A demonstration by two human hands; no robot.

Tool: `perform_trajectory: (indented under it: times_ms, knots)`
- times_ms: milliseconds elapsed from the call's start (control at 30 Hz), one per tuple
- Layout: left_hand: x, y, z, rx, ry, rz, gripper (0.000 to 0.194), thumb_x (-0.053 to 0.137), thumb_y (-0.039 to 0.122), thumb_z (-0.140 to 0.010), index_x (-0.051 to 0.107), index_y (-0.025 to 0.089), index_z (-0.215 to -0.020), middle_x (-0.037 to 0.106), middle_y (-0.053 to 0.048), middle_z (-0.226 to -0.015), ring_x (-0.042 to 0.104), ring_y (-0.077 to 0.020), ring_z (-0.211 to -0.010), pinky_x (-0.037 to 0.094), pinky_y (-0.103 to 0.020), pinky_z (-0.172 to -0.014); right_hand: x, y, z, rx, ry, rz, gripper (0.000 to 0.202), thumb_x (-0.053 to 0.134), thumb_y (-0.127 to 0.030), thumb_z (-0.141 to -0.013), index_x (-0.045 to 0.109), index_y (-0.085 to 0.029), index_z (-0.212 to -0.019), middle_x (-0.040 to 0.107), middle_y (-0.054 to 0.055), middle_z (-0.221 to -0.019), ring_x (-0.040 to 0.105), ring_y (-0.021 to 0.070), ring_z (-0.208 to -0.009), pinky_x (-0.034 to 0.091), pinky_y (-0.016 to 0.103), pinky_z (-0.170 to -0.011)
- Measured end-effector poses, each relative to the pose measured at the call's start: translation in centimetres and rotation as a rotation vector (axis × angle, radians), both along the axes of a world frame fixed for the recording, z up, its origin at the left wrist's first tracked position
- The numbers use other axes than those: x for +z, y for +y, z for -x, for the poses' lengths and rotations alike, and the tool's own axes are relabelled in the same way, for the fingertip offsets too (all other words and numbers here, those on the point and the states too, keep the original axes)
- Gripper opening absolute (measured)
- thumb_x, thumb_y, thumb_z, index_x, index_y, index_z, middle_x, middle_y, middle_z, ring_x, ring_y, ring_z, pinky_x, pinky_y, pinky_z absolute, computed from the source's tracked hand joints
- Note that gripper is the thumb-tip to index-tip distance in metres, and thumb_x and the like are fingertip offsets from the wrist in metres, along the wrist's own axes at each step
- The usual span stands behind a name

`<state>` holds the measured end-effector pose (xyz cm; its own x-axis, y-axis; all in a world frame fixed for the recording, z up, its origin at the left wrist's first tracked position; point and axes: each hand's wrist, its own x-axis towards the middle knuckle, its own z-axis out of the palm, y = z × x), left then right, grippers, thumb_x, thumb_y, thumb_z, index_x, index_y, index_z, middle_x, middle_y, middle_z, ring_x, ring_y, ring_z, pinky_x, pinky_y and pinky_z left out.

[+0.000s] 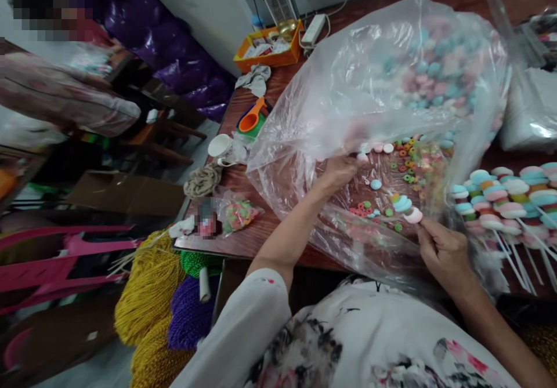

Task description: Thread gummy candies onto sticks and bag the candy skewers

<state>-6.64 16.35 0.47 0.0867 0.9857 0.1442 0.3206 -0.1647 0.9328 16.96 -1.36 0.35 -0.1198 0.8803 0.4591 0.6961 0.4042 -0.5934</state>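
My right hand (pixel 444 249) pinches the lower end of a candy skewer (pixel 402 203), threaded with blue, pink, orange and green pieces. My left hand (pixel 342 170) reaches into the mouth of a big clear plastic bag (pixel 300 115). Its blurred fingertips are beside or touching a pink-white marshmallow (pixel 362 157); I cannot tell whether they grip it. A loose blue marshmallow (pixel 376 184) lies between my hands. Green candy rings (pixel 409 177) and red candy rings (pixel 360 209) are scattered around it. Many pastel marshmallows (pixel 435 78) fill the bag's far part.
Finished marshmallow skewers (pixel 500 202) lie at the right. Along the table's left side are a small candy bag (pixel 239 215), a white cup (pixel 220 145), an orange scoop (pixel 250 121) and an orange basket (pixel 270 54). Another person (pixel 73 95) sits at left, beyond yellow cord bundles (pixel 150 289).
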Motion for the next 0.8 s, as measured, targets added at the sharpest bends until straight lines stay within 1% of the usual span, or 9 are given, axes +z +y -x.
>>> perform_trajectory:
  times_ms: [67,133,233,300,433,567,667,800]
  knots:
    - [1.2,-2.5,-0.7,-0.097,-0.175,0.062,0.036,0.081,0.042,-0.067,0.075,0.016,-0.091,0.069,-0.004,-0.082,0.063,-0.0155,-0.079,0.05,-0.029,-0.077,0.6,-0.2,0.1,-0.017,0.011,0.026,0.015,0.054,-0.016,-0.09,0.068,-0.017,-0.093,0.062,-0.001,-0.062,0.053,0.0099,-0.05,0.039,0.022,-0.053]
    - [2.4,-5.3,-1.2,-0.153,-0.293,0.05,0.031,0.085,0.037,-0.064,0.076,0.017,-0.086,0.068,-0.003,-0.083,0.061,-0.0126,-0.077,0.049,-0.026,-0.074,1.1,-0.5,0.3,-0.008,0.012,0.049,0.014,0.053,-0.016,-0.089,0.068,-0.018,-0.089,0.058,-0.002,-0.059,0.049,0.0095,-0.048,0.037,0.022,-0.051]
    - [3.9,-8.8,-1.5,-0.156,-0.365,-0.023,0.023,0.086,0.033,-0.066,0.077,0.02,-0.082,0.066,-0.003,-0.085,0.061,-0.0114,-0.079,0.049,-0.024,-0.073,1.7,-1.2,0.6,0.032,0.012,0.058,0.015,0.053,-0.013,-0.087,0.066,-0.019,-0.084,0.058,-0.002,-0.061,0.05,0.0099,-0.051,0.038,0.023,-0.054]
    - [4.3,-10.3,-1.6,-0.144,-0.372,-0.09,0.022,0.085,0.032,-0.068,0.078,0.021,-0.085,0.066,-0.003,-0.087,0.061,-0.0115,-0.081,0.049,-0.024,-0.073,1.9,-1.6,0.7,0.053,0.017,0.039,0.015,0.053,-0.013,-0.087,0.067,-0.019,-0.085,0.061,-0.001,-0.064,0.053,0.0102,-0.053,0.04,0.023,-0.056]
    - [4.4,-11.8,-1.8,-0.118,-0.289,-0.226,0.024,0.084,0.029,-0.07,0.078,0.024,-0.092,0.065,-0.003,-0.091,0.062,-0.0114,-0.084,0.051,-0.023,-0.074,2.1,-2.4,0.5,0.063,0.003,0.025,0.015,0.054,-0.016,-0.089,0.069,-0.019,-0.09,0.063,0.0,-0.065,0.055,0.0113,-0.055,0.04,0.023,-0.057]
    - [4.2,-12.8,-2.3,-0.077,-0.167,-0.379,0.025,0.081,0.026,-0.074,0.077,0.024,-0.099,0.069,-0.004,-0.095,0.065,-0.0122,-0.086,0.052,-0.024,-0.075,2.2,-3.0,0.2,0.021,-0.036,0.038,0.017,0.053,-0.017,-0.09,0.069,-0.018,-0.095,0.066,0.001,-0.067,0.056,0.012,-0.055,0.039,0.025,-0.056]
    - [4.0,-13.6,-2.9,-0.031,-0.128,-0.472,0.026,0.077,0.019,-0.077,0.076,0.025,-0.102,0.072,-0.004,-0.092,0.066,-0.0126,-0.085,0.054,-0.024,-0.076,2.4,-3.3,0.4,0.028,-0.067,0.025,0.016,0.052,-0.014,-0.089,0.068,-0.017,-0.09,0.065,0.001,-0.065,0.053,0.0108,-0.052,0.036,0.025,-0.055]
    - [4.1,-14.7,-3.2,0.004,-0.138,-0.497,0.025,0.075,0.016,-0.079,0.076,0.026,-0.101,0.074,-0.003,-0.09,0.068,-0.0137,-0.085,0.056,-0.026,-0.078,2.7,-3.7,1.1,0.075,-0.022,0.005,0.017,0.05,-0.013,-0.091,0.064,-0.017,-0.082,0.062,0.0,-0.062,0.049,0.0093,-0.05,0.034,0.024,-0.053]
